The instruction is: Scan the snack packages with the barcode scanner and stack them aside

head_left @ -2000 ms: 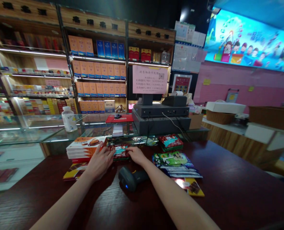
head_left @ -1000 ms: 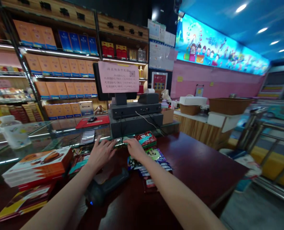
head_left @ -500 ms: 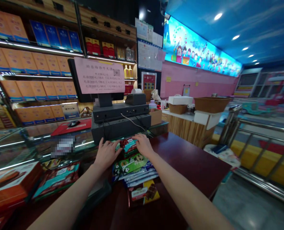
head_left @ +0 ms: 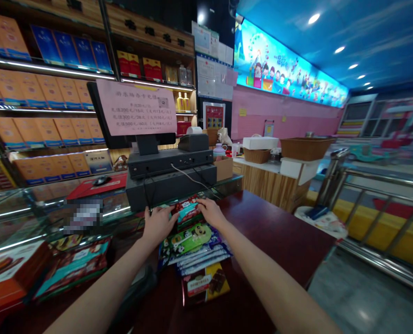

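Note:
A red and teal snack packet [head_left: 188, 209] lies at the back of a pile on the dark red counter, held at its two ends. My left hand [head_left: 158, 226] has its thumb and fingertips at the packet's left end. At the right end, the fingers of my right hand [head_left: 210, 212] are bent over the edge. Just in front is a green packet with panda pictures [head_left: 192, 236]. Nearer to me lie several blue and silver packets [head_left: 203, 260], overlapping in a row. A brown and yellow chocolate packet [head_left: 206, 284] is at the pile's front.
Behind the hands stands a dark cash register [head_left: 171, 162] with a cable and a pink paper sign [head_left: 137, 109]. At left are another red and teal packet [head_left: 76, 264] and an orange-red box [head_left: 13, 273]. A metal railing [head_left: 383, 208] runs along the right.
The view has turned slightly right, so the surroundings sit further left. Both hands stay at the red and teal packet, whose front now shows slightly more.

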`<state>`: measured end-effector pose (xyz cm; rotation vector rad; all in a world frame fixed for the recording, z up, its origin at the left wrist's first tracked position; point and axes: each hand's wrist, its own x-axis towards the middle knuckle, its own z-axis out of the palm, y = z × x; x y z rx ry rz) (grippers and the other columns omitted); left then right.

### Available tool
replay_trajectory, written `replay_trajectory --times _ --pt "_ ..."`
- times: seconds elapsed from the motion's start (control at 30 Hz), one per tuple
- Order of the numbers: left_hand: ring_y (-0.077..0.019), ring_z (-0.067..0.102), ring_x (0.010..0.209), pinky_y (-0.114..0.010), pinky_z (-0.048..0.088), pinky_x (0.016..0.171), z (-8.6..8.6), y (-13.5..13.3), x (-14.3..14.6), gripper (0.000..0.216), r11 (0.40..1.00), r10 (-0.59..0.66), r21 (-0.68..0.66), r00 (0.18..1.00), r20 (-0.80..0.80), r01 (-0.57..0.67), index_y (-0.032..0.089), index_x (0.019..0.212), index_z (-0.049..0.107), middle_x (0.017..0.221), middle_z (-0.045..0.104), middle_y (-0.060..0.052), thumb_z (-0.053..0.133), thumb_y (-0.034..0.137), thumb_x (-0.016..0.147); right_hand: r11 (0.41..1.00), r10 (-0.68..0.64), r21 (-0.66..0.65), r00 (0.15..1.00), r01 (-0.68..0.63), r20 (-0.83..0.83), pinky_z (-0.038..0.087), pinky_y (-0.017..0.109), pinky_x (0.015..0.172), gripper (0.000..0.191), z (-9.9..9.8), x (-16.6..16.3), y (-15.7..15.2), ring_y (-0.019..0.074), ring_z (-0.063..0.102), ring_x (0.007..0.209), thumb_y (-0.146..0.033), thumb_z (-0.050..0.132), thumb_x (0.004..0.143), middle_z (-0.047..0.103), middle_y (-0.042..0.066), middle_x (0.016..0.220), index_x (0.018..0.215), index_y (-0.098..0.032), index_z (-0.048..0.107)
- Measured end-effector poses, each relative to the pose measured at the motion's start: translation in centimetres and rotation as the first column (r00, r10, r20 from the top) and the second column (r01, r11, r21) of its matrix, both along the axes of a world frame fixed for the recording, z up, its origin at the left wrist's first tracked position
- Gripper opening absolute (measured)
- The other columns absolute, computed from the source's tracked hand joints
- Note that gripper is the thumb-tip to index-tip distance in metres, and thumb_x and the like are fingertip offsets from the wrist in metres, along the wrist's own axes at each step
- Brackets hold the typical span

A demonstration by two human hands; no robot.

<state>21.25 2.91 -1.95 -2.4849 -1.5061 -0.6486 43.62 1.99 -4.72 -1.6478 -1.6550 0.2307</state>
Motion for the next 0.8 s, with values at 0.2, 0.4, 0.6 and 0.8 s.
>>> replay_trajectory --times 0.2,0.4,0.6,0.8 --pt "-0.0315 0.057 0.123 -0.066 0.023 0.113 0.9 -0.6 0.9 0.039 0.986 0.074 -0.150 0.997 -0.009 -0.074 0.026 0.118 0.070 0.123 0.071 -0.010 0.045 0.042 0.093 0.999 0.030 -0.032 0.999 -0.030 0.015 0.038 0.041 0.111 0.039 -0.1 -0.1 -0.2 0.0241 0.044 0.139 -0.023 0.047 0.095 0.062 0.003 0.138 0.130 -0.026 0.064" --pt "-0.0313 0.057 0.124 -0.065 0.024 0.111 1.4 -0.8 1.1 0.035 0.962 0.076 -0.269 0.995 0.066 -0.056 0.029 0.116 0.070 0.125 0.070 -0.007 0.050 0.037 0.088 0.999 -0.004 -0.038 0.999 0.006 0.045 0.040 0.038 0.107 0.039 0.7 -0.6 -1.6 0.0235 0.048 0.134 -0.020 0.050 0.092 0.065 0.003 0.134 0.127 -0.027 0.066" --pt "-0.0288 0.062 0.118 -0.062 0.023 0.112 1.3 -1.2 0.5 0.037 0.964 0.059 -0.265 0.993 0.104 -0.030 0.030 0.120 0.067 0.123 0.071 -0.005 0.053 0.031 0.085 0.994 -0.050 -0.093 0.991 0.061 0.122 0.043 0.038 0.093 0.039 1.8 -1.7 -3.5 0.0257 0.057 0.117 -0.028 0.056 0.089 0.070 0.003 0.123 0.127 -0.031 0.065" --pt "-0.0231 0.068 0.104 -0.038 0.044 0.099 1.3 -1.2 -0.9 0.048 0.960 0.048 -0.279 0.983 0.178 0.003 0.027 0.121 0.066 0.115 0.074 -0.003 0.065 0.021 0.073 0.993 -0.109 -0.026 0.973 0.117 0.201 0.037 0.046 0.097 0.038 2.4 -3.6 -4.7 0.0277 0.050 0.120 -0.030 0.058 0.087 0.066 0.001 0.132 0.123 -0.031 0.066"
